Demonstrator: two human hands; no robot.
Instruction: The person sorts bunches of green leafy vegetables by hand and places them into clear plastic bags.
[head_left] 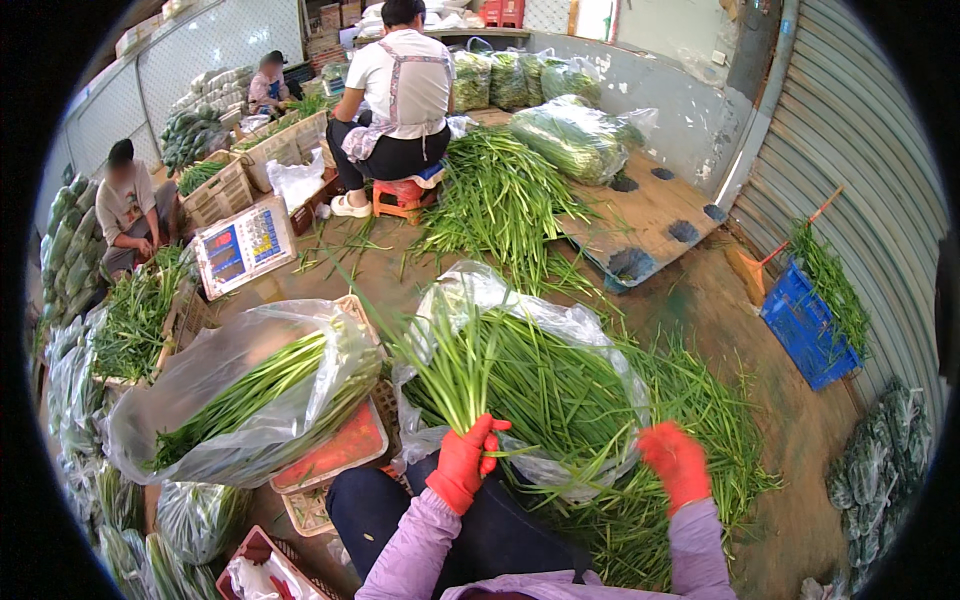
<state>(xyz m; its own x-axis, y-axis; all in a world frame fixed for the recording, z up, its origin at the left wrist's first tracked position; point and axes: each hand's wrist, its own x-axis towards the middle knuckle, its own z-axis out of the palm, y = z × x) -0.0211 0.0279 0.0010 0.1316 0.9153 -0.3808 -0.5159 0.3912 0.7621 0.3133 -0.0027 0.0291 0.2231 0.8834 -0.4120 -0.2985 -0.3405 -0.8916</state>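
Note:
My left hand (465,462), in a red-orange glove, is closed around the pale lower ends of a bunch of Chinese chives (448,365), the leaves fanning upward. Behind it lies a large heap of chives (545,375) in an open clear plastic bag (612,345). In a matching glove, my right hand (675,465) is at the bag's right side above loose chives (690,400). Its fingers look curled in and slightly blurred; whatever they hold, if anything, is hidden.
Left of me, another clear bag of chives (270,385) rests on a red-topped crate (335,450). A scale (245,245) stands beyond it. Ahead, a person (400,100) sits on a stool (402,195) by more chives (500,190). A blue crate (810,325) is at right.

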